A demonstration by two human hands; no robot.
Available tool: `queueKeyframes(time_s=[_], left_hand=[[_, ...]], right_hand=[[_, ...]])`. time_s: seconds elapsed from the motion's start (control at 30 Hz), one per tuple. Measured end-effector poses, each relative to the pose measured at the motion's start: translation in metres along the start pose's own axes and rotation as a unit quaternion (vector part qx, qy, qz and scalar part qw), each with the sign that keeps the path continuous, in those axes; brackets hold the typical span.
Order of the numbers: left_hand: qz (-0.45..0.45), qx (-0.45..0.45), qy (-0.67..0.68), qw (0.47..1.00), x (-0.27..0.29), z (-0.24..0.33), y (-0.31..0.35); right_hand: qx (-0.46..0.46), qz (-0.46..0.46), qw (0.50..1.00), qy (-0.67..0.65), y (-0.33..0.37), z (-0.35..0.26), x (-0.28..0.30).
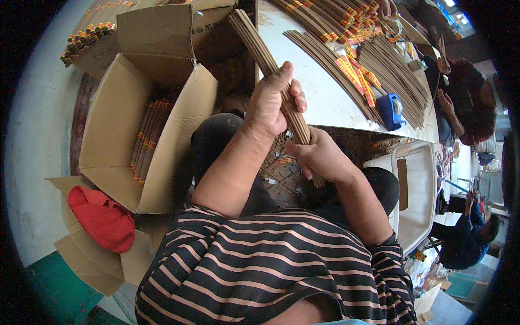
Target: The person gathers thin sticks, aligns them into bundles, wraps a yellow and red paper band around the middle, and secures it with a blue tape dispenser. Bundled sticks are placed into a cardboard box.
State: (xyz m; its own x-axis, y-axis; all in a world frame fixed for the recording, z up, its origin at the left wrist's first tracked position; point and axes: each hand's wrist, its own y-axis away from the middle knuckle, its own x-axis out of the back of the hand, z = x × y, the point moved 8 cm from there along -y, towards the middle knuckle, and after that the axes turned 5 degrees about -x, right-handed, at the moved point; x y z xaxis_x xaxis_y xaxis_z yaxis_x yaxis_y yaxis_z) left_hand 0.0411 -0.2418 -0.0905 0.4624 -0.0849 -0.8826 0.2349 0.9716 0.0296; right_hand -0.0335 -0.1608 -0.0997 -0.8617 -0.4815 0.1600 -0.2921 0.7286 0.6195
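A bundle of thin brown incense sticks slants across the middle, its upper end at the far left and its lower end toward me. My left hand is closed around the bundle's middle, thumb along the top. Lower down, my right hand wraps its fingers about the near part, where the stick ends poke out below. On the white table beyond lie loose brown sticks and red-and-yellow paper strips. A blue tape dispenser stands at the table's near edge.
On the left, an open cardboard box holds several banded bundles. A red cloth lies on cardboard beside it. More banded bundles sit at the table's back. Right are a white tub and other people.
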Motion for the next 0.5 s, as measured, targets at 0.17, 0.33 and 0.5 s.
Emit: queueKeyframes(time_s=[0.17,0.33,0.5], left_hand=[[-0.081,0.006,0.084,0.993,-0.006,0.014,-0.004],[0.089,-0.021,-0.045,0.995,0.014,0.008,-0.002],[-0.031,0.048,0.092,0.994,0.003,0.003,-0.007]], right_hand=[[-0.085,-0.191,0.959,-0.191,0.01,0.016,-0.023],[0.118,0.108,0.984,0.074,-0.003,0.003,0.002],[-0.036,-0.188,0.926,-0.325,0.013,0.008,-0.033]])
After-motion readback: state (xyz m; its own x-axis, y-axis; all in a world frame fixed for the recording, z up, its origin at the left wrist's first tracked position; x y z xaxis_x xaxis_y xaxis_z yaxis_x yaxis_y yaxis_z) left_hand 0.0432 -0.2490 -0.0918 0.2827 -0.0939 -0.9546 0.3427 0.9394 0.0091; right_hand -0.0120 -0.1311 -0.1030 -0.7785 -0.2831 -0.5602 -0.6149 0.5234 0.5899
